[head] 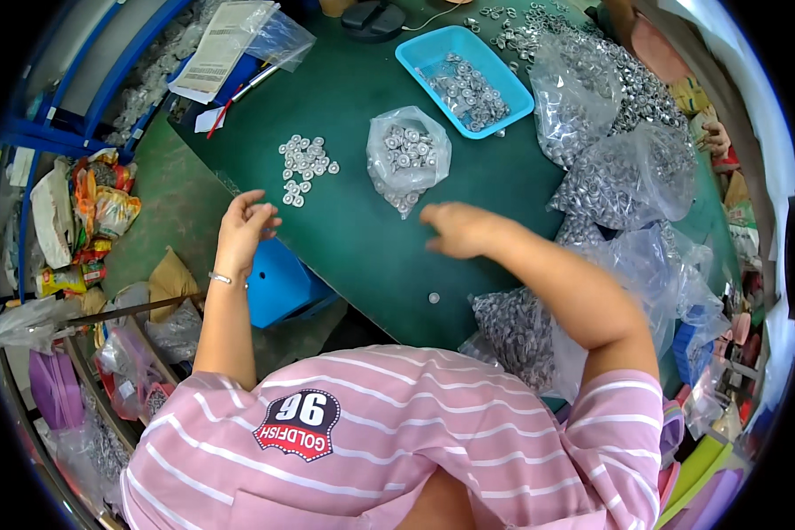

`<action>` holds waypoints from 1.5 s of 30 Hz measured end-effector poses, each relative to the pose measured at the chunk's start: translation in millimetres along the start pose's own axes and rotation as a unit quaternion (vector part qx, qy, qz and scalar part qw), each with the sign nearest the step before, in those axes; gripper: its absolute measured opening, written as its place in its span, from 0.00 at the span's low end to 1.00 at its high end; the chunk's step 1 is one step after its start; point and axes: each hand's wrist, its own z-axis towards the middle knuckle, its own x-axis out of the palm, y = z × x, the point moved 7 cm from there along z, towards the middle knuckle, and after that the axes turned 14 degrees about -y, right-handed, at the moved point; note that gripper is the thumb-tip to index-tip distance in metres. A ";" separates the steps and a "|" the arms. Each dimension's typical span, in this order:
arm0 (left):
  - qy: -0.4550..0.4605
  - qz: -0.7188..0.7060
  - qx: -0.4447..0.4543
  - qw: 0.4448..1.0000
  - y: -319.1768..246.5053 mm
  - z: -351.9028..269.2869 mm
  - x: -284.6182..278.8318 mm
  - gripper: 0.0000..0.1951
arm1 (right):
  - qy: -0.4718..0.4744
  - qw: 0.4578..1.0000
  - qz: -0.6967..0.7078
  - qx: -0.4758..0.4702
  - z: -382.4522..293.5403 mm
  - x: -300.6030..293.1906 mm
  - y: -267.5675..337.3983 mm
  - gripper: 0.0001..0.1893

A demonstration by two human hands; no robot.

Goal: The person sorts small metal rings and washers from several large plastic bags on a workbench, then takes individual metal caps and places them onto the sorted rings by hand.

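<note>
My left hand (246, 225) hangs at the table's left edge, fingers loosely curled and apart, with nothing visible in it. Just beyond it lies a loose cluster of small round grey metal parts (305, 158). In the middle of the table stands an open clear plastic bag (379, 162) partly filled with similar parts. My right hand (458, 230) is a little to the near right of this bag, apart from it, knuckles up and fingers bent. Its palm is hidden, so I cannot see whether it holds anything. One single round part (434, 298) lies nearer my body.
A light-blue plastic tray (521, 99) holds more parts. On the right, filled clear bags (626, 175) crowd beside a heap of metal rings (642, 86). Papers (218, 46) and a red pen (220, 118) lie far left. A blue stool (285, 285) stands below the table's edge.
</note>
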 end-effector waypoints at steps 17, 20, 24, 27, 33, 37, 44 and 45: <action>-0.053 0.361 0.374 0.853 90.4 102.2 57.0 0.32 | -0.521 0.728 0.063 0.440 37.4 -23.6 -242.3 0.17; -0.055 0.364 0.373 0.852 89.0 103.4 54.7 0.31 | -0.554 0.697 0.123 0.438 32.4 -25.9 -229.9 0.11; -0.043 0.373 0.380 0.845 89.4 102.6 57.9 0.31 | -0.489 0.611 0.345 0.518 5.6 0.1 -235.5 0.08; -0.040 0.371 0.384 0.844 90.0 104.2 58.8 0.31 | -0.511 0.562 0.519 0.391 -5.4 -6.3 -227.0 0.08; -0.035 0.393 0.381 0.836 91.6 101.6 59.3 0.32 | -0.520 0.590 0.541 0.298 -18.2 -59.3 -175.5 0.06; -0.047 0.401 0.376 0.834 90.1 101.4 55.5 0.32 | -0.626 0.580 0.463 0.238 -28.6 -130.4 -177.5 0.07; -0.039 0.382 0.393 0.835 90.7 101.7 65.0 0.32 | -0.719 0.440 0.399 0.360 -84.7 -200.7 -252.0 0.13; -0.042 0.381 0.400 0.833 92.5 100.2 63.2 0.32 | -0.711 0.473 0.386 0.350 -86.3 -195.2 -254.5 0.12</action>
